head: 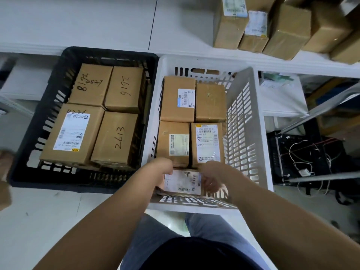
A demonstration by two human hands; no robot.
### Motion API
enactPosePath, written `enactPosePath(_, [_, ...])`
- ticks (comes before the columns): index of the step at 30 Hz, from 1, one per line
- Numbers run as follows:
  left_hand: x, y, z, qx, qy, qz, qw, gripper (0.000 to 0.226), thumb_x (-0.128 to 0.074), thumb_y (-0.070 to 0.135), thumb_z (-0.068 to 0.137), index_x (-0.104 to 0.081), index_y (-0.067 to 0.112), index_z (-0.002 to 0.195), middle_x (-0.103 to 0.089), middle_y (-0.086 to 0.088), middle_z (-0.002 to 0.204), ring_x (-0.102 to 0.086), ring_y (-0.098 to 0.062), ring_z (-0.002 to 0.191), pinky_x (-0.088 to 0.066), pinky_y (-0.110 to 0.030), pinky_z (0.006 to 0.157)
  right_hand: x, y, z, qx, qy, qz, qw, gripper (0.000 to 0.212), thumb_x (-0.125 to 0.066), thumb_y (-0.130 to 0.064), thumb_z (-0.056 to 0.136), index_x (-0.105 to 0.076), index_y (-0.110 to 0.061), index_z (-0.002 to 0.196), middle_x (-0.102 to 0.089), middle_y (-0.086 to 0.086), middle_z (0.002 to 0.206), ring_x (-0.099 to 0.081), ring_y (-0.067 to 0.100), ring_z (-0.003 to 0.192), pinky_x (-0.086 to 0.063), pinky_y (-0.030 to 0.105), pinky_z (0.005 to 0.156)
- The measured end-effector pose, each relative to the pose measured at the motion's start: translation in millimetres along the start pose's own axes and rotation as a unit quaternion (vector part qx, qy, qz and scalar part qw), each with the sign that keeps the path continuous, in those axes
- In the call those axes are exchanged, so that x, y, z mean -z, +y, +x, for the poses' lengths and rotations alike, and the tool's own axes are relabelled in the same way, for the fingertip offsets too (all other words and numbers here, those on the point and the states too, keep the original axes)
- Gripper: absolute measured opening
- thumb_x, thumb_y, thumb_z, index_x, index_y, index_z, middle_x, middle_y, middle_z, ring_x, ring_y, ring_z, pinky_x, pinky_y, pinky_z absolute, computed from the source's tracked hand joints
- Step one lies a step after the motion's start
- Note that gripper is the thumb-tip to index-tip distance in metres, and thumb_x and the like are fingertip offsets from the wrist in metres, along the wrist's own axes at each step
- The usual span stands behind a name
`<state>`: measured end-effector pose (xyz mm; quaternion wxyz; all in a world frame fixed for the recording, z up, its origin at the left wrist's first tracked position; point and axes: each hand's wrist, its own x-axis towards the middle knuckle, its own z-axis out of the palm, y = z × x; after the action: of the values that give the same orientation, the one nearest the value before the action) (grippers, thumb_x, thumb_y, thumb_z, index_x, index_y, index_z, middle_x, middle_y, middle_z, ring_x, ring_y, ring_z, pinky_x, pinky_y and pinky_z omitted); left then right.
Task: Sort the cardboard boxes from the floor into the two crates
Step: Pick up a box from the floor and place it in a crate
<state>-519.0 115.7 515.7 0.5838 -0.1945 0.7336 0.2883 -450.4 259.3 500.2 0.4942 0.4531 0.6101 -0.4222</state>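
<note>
Inside white crate (pixel 251 133), labelled brown box (pixel 183 182)

Even, soft indoor light with faint shadows; wide-angle bending at the edges; slight motion blur, worst at the left edge.

Two crates are set side by side on the floor (pixel 58 221): the left crate (pixel 109 50) at 11 o'clock, the right crate (pixel 194 61) at 12 o'clock. In the left crate four boxes (pixel 116 137) are packed two by two. In the right crate another four (pixel 177 100) are packed likewise, and a fifth box (pixel 183 182) is held at its 6 o'clock end between the left hand (pixel 162 169) and the right hand (pixel 212 177). Behind, at 1 o'clock, stacked boxes (pixel 288 30) are kept on a shelf (pixel 97 22).
</note>
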Motion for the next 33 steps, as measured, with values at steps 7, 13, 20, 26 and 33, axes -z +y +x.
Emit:
enactPosePath(7, [80.0, 22.2, -44.2, -0.148, -0.109, 0.013, 0.983, 0.025, -0.040, 0.011, 0.097, -0.052, 0.011, 0.075, -0.053, -0.003, 0.065, -0.052, -0.013, 0.053, -0.047, -0.023, 0.054, -19.0, -83.4, -89.6, 0.099, 0.033, -0.056, 0.993, 0.045, -0.037, -0.028, 0.102, -0.065, 0.005, 0.094, -0.065, 0.017, 0.084, -0.063, 0.023, 0.067, -0.053, 0.026, 0.062])
enactPosePath(13, [203.8, -15.5, -30.2, -0.156, 0.055, -0.122, 0.979, 0.026, -0.041, 0.014, 0.096, -0.056, 0.009, 0.075, -0.058, -0.007, 0.075, -0.058, -0.016, 0.055, -0.047, -0.020, 0.039, -104.2, -168.1, -87.2, 0.285, 0.160, 0.205, 0.923, 0.023, -0.052, -0.026, 0.094, -0.060, -0.006, 0.100, -0.055, 0.007, 0.081, -0.051, 0.018, 0.067, -0.041, 0.024, 0.056])
enactPosePath(20, [284.2, -70.9, 12.1, -0.207, 0.259, -0.070, 0.941, 0.032, -0.043, 0.007, 0.093, -0.057, 0.005, 0.121, -0.064, -0.013, 0.112, -0.062, -0.029, 0.093, -0.047, -0.029, 0.061, -169.2, -185.1, -30.9, 0.203, 0.104, 0.320, 0.920, 0.059, -0.042, -0.047, 0.098, -0.042, -0.008, 0.141, -0.054, 0.011, 0.134, -0.052, 0.028, 0.118, -0.040, 0.028, 0.086])
enactPosePath(26, [300.9, -84.4, 31.4, -0.225, 0.323, 0.015, 0.919, 0.033, -0.042, 0.004, 0.092, -0.054, 0.004, 0.123, -0.060, -0.014, 0.124, -0.062, -0.033, 0.104, -0.051, -0.032, 0.067, -181.7, -192.0, -5.9, 0.188, 0.161, 0.323, 0.913, 0.069, -0.038, -0.053, 0.097, -0.023, -0.012, 0.151, -0.040, 0.012, 0.148, -0.040, 0.033, 0.132, -0.032, 0.042, 0.111])
enactPosePath(33, [300.3, -89.4, 36.3, -0.224, 0.306, 0.016, 0.925, 0.037, -0.039, 0.002, 0.092, -0.057, 0.010, 0.123, -0.063, -0.009, 0.125, -0.062, -0.030, 0.105, -0.045, -0.026, 0.066, -181.4, -198.4, 8.1, 0.189, 0.163, 0.329, 0.911, 0.063, -0.036, -0.051, 0.096, -0.029, -0.018, 0.149, -0.044, 0.009, 0.145, -0.043, 0.032, 0.131, -0.033, 0.043, 0.111])
